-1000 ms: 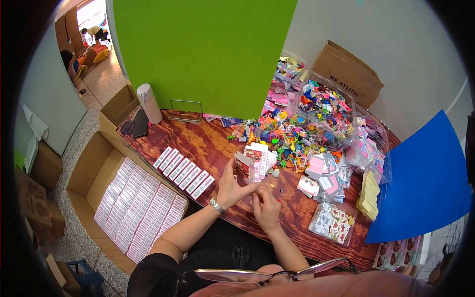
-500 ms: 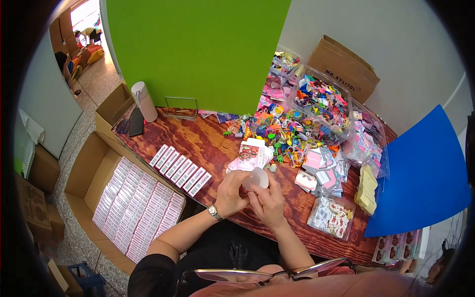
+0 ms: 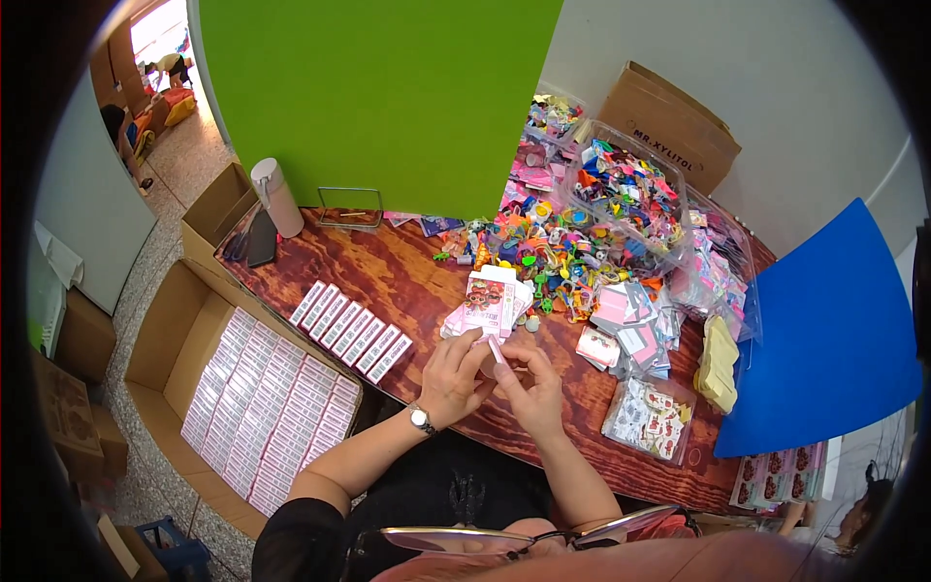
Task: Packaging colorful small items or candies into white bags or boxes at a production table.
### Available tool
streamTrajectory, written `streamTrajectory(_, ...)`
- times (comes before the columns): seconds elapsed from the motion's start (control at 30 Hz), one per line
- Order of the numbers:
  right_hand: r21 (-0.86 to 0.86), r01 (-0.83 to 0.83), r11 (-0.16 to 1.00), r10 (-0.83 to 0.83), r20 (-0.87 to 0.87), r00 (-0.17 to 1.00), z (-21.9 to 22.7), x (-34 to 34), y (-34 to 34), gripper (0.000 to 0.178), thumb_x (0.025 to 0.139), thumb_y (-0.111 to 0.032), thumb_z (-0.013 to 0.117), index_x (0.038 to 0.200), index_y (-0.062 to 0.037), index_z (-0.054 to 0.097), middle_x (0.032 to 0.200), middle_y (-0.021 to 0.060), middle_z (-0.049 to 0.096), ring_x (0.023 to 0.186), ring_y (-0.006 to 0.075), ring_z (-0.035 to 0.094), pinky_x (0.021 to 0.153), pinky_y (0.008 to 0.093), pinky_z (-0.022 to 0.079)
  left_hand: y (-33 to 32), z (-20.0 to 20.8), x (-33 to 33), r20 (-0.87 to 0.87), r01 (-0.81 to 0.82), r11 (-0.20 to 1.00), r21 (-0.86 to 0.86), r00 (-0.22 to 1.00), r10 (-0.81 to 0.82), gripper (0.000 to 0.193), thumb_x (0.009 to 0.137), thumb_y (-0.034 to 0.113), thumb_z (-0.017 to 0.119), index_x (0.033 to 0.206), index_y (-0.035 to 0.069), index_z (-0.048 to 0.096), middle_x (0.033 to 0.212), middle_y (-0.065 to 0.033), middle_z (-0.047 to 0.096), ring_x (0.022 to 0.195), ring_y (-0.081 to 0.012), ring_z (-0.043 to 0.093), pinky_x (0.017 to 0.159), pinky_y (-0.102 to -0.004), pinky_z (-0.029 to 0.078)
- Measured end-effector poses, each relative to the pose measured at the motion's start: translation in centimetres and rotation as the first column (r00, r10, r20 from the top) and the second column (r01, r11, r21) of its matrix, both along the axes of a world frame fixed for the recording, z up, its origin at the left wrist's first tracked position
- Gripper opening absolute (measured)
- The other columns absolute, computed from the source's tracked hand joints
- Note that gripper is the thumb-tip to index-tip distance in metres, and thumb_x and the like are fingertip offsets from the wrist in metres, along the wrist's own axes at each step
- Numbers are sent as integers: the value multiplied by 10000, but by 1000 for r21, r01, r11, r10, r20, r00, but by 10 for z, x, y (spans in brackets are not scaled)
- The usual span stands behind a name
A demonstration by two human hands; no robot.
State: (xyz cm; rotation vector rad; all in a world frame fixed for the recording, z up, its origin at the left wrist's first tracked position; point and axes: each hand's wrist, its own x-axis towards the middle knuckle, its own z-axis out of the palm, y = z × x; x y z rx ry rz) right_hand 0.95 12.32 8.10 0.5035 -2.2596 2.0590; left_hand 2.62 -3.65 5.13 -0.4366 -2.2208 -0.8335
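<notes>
Between my two hands, over the near edge of the table, a thin pale pink-and-white piece stands nearly edge-on; fingers cover most of it, so its kind is unclear. My left hand, with a watch on the wrist, has its fingers bent around the left side. My right hand grips the other side, thumb against the piece. Just beyond the fingers lies a pile of flat pink-and-white printed cartons. Left of my hands stands a row of small filled pink-and-white boxes.
A large cardboard box packed with small boxes sits at the left. Small colourful plastic toys heap up at the back right, beside a clear bin. Cards, a bag of stickers and a blue panel lie rightward.
The pale piece between my hands has turned from showing a broad rounded white face to nearly edge-on. My right fingers have shifted around it. The view has moved slightly.
</notes>
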Motion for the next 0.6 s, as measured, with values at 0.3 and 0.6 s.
streamTrajectory(0.3, 258, 119, 959, -76, -171, 982, 15, 2, 3, 197, 862, -80, 736, 1050, -25, 724, 915, 99, 648, 792, 194, 668, 708, 295, 541, 1, 2, 4, -13, -26, 996, -84, 1000, 25, 884, 661, 129, 802, 1427, -67, 408, 1275, -204, 575, 1034, -360, 572, 919, -460, 462)
streamTrajectory(0.6, 167, -29, 986, 50, -128, 990, 10, 10, 13, 254, 896, -23, 694, 1147, 16, 700, 1073, 159, 715, 953, 251, 713, 784, 323, 568, -4, -5, 4, -5, -70, 974, -214, 997, 70, 977, 625, 158, 780, 1461, -116, 355, 1361, -260, 495, 1099, -404, 529, 930, -489, 440)
